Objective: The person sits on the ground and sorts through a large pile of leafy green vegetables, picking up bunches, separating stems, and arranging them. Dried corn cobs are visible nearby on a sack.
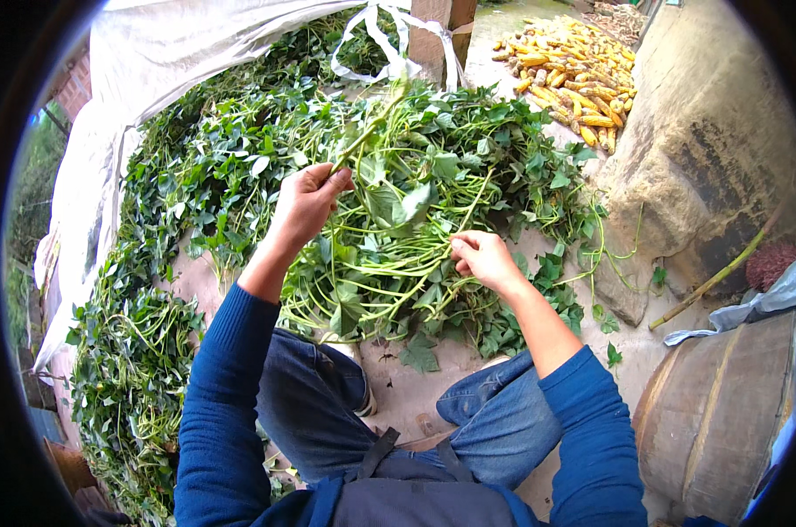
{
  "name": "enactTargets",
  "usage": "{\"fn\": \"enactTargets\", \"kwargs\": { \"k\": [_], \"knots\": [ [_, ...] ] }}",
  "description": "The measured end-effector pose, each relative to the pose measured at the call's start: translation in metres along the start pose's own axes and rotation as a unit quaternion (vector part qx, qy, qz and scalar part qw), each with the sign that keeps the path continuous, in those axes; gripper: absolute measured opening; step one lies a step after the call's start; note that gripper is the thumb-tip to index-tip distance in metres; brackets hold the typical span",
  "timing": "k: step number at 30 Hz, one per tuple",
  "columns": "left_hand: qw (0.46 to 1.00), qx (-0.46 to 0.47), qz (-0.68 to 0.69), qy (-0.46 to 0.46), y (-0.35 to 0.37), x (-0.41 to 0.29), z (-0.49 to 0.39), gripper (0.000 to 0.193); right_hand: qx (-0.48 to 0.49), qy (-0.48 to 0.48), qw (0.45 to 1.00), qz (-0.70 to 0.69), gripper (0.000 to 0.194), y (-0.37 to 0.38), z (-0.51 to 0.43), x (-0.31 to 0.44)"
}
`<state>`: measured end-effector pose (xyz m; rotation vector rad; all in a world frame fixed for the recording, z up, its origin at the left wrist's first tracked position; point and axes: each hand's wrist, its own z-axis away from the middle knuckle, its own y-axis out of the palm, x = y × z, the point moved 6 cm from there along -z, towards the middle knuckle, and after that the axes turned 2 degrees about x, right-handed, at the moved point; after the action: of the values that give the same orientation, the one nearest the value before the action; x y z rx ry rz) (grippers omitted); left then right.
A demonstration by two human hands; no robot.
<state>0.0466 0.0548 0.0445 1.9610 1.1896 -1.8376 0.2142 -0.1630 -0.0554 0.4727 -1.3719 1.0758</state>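
My left hand (312, 201) is closed around the lower part of a thick green vine stem (369, 132), which slants up and away to the right. Large leaves (398, 205) hang beside that stem. Lower and to the right, the thumb and fingers of my right hand (483, 259) pinch a thinner vine stem (478, 201) that rises from the fingertips. Beneath both hands spreads a heap of cut leafy vines (365, 263), with many pale green stalks lying towards me. The ends of the held stems blend into the foliage.
More vines (134, 382) pile up along the left. White sheeting (174, 53) hangs at the upper left, near a wooden post (431, 39) with white strips tied on it. Corn cobs (572, 79) lie beyond a large rock (708, 151). A wooden tub (714, 408) and a stick (714, 280) are at right.
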Motion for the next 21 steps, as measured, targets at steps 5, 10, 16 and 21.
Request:
{"fn": "enactTargets", "kwargs": {
  "k": [5,10,16,21],
  "knots": [
    [0.988,0.102,0.109,0.051,0.028,-0.061,0.026,0.020,-0.129,-0.137,0.977,-0.102,0.058,-0.024,-0.012,0.054],
    [0.964,0.252,0.059,0.052,0.069,-0.050,0.053,0.022,-0.192,-0.264,0.930,-0.170,0.059,-0.048,-0.006,0.091],
    [0.933,0.219,-0.268,0.100,0.058,-0.055,0.049,0.055,-0.262,-0.230,0.937,-0.020,0.018,-0.047,0.025,0.103],
    [0.988,0.105,-0.058,0.100,0.078,-0.101,0.041,0.055,-0.238,-0.390,0.824,0.337,0.007,0.002,0.043,0.143]
  ]
}}
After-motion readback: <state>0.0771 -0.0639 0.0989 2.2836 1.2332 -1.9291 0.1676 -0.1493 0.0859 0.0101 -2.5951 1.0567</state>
